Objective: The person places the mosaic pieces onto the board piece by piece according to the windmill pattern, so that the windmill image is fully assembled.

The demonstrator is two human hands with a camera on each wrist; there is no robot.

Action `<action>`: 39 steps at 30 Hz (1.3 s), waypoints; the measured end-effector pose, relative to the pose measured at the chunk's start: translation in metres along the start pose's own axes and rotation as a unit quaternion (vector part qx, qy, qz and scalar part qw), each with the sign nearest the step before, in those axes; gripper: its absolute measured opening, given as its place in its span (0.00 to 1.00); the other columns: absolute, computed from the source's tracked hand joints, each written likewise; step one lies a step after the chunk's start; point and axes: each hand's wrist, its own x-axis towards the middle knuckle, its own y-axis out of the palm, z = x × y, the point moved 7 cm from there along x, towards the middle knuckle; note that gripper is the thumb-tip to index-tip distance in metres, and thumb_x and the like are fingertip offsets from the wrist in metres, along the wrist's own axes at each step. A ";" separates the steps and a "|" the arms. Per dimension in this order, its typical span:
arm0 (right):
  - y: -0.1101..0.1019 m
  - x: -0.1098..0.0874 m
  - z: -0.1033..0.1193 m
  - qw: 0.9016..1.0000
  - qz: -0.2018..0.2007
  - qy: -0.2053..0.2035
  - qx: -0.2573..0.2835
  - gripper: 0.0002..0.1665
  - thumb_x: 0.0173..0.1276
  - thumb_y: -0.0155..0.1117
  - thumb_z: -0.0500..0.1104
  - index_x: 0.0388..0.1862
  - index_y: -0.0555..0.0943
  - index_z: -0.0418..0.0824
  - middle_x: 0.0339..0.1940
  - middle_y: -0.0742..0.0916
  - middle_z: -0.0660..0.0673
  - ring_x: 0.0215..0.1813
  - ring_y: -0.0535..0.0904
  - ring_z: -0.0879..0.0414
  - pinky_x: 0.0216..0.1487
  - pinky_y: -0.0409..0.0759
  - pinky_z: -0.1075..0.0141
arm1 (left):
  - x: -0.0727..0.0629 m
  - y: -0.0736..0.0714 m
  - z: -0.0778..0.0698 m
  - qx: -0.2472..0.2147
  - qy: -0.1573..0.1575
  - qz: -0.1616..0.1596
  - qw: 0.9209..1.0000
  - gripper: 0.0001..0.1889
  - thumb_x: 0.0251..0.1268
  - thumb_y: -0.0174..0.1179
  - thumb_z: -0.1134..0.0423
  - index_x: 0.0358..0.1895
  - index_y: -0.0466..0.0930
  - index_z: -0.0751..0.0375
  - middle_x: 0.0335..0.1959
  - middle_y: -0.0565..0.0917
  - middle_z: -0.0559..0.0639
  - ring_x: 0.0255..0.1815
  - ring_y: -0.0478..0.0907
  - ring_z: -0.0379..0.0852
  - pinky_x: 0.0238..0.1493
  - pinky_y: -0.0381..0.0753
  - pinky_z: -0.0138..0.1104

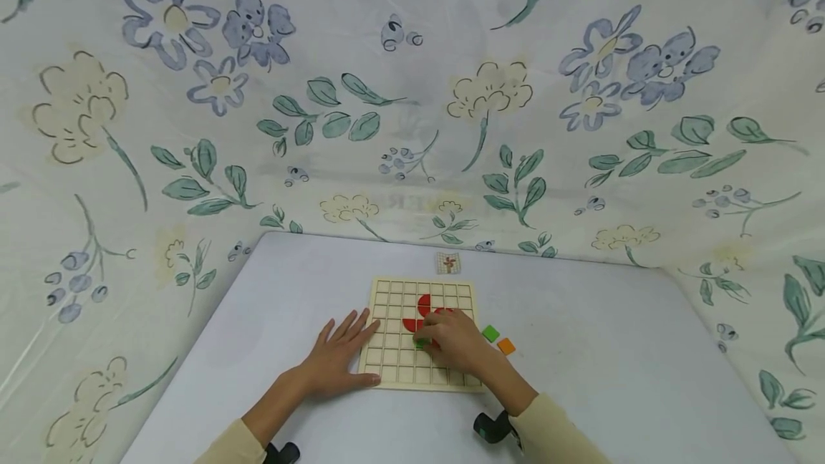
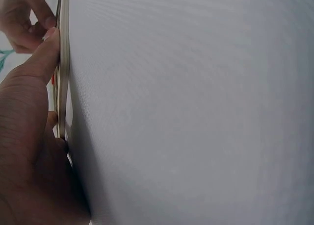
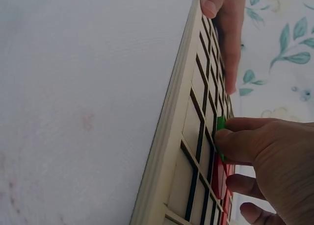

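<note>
A pale wooden grid board (image 1: 392,360) lies on the table, with several red quarter-round tiles (image 1: 423,304) set in its middle cells. With thumb and index finger my right hand (image 1: 459,341) pinches a green tile (image 1: 421,343) at a cell just below the red ones. The right wrist view shows this green tile (image 3: 220,124) standing partly above the grid, beside a red tile (image 3: 219,178). My left hand (image 1: 335,358) rests spread at the board's left edge, its fingertips and thumb on the frame. Part of the red pattern is hidden under my right hand.
Right of the board lie a loose green tile (image 1: 490,334) and an orange tile (image 1: 505,346). A small pattern card (image 1: 447,263) sits behind the board on the white table (image 1: 599,349). A floral curtain (image 1: 412,127) hangs along the table's back edge.
</note>
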 end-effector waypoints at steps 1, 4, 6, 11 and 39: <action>0.000 0.000 0.000 1.000 0.003 -0.002 -0.003 0.09 0.59 0.75 0.41 0.39 0.90 0.52 0.35 0.85 0.56 0.38 0.78 0.59 0.41 0.76 0.64 | 0.000 0.000 0.000 0.000 0.001 0.000 1.000 0.52 0.56 0.55 0.25 0.79 0.53 0.52 0.80 0.47 0.54 0.79 0.40 0.56 0.71 0.37 0.60; 0.000 0.001 0.000 1.000 0.013 0.001 -0.007 0.09 0.59 0.74 0.40 0.38 0.91 0.52 0.35 0.84 0.56 0.37 0.77 0.59 0.41 0.76 0.64 | 0.002 0.000 0.000 0.006 0.002 0.001 1.000 0.52 0.56 0.54 0.25 0.79 0.52 0.51 0.80 0.47 0.53 0.79 0.40 0.56 0.71 0.37 0.60; 0.000 0.001 0.000 1.000 0.017 0.006 -0.009 0.09 0.60 0.74 0.40 0.39 0.90 0.52 0.36 0.85 0.56 0.39 0.77 0.59 0.44 0.77 0.65 | 0.002 0.000 0.000 0.010 0.000 0.003 1.000 0.52 0.56 0.54 0.25 0.79 0.52 0.51 0.80 0.47 0.53 0.79 0.39 0.56 0.71 0.37 0.59; -0.006 -0.007 -0.001 0.999 0.018 0.031 -0.006 0.11 0.60 0.75 0.43 0.43 0.90 0.50 0.42 0.87 0.54 0.46 0.79 0.56 0.51 0.78 0.61 | 0.002 -0.002 0.000 0.000 0.000 0.005 1.000 0.52 0.56 0.56 0.26 0.79 0.53 0.52 0.80 0.47 0.54 0.79 0.40 0.56 0.71 0.37 0.60; -0.037 -0.106 -0.073 0.978 -0.050 0.199 -0.045 0.07 0.53 0.79 0.41 0.30 0.89 0.45 0.30 0.82 0.54 0.33 0.74 0.58 0.35 0.76 0.64 | 0.000 0.000 0.000 -0.002 -0.011 0.004 1.000 0.53 0.54 0.56 0.25 0.78 0.54 0.52 0.80 0.48 0.53 0.79 0.40 0.55 0.71 0.37 0.60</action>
